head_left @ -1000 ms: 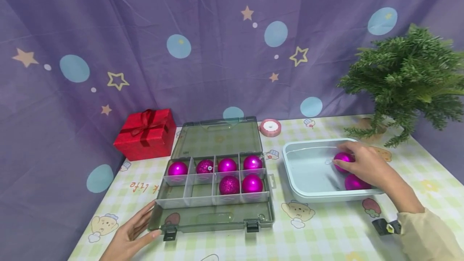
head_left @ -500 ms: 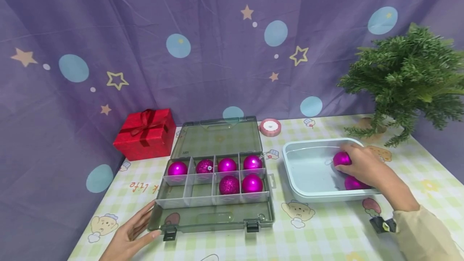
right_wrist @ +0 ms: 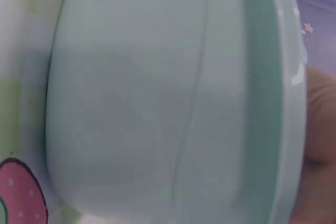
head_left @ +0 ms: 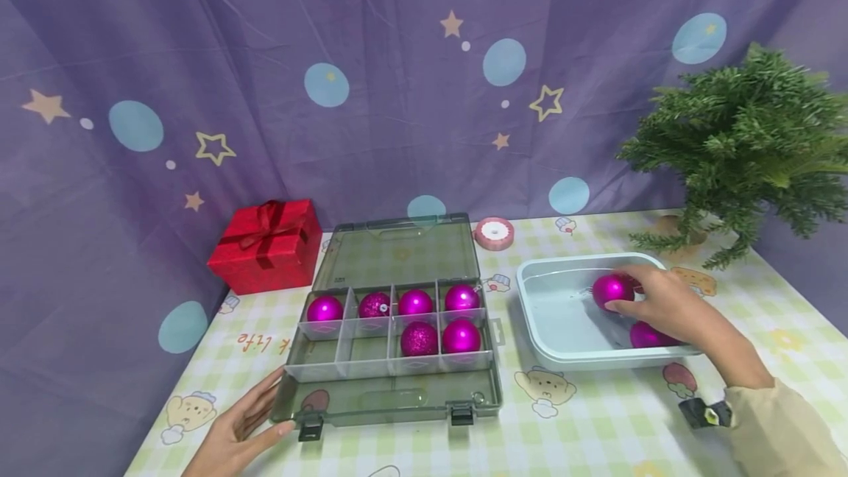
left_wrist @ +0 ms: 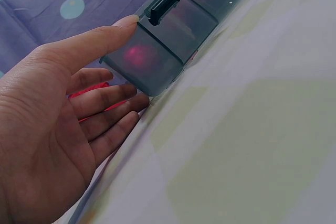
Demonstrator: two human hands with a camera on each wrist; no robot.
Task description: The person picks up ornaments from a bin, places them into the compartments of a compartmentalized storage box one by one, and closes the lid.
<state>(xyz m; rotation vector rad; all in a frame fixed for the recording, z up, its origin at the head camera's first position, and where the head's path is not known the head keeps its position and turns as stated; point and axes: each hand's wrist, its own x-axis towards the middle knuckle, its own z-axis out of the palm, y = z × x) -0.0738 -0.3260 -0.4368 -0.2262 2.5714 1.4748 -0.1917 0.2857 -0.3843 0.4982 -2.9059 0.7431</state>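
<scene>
Lettering "life" (head_left: 250, 342) legible on tablecloth (head_left: 563, 444), left of divided case (head_left: 358, 401). Right hand (head_left: 669, 304) pinches magenta bauble (head_left: 611, 292) inside blue tub (head_left: 563, 319), partly hiding second bauble (head_left: 648, 335) there. Left hand (head_left: 240, 427), fingers extended, thumb at case's corner; red gift box (head_left: 265, 256) beyond

Your right hand (head_left: 665, 304) now has the ball (head_left: 611, 291) farther left in the tub (head_left: 563, 319) than in both earlier pictures, and much more of its round face shows past your thumb and fingers. Its wire loop (head_left: 583, 291) has shifted left with it, and a darker magenta patch (head_left: 637, 283) has appeared behind it, too hidden to identify.
</scene>
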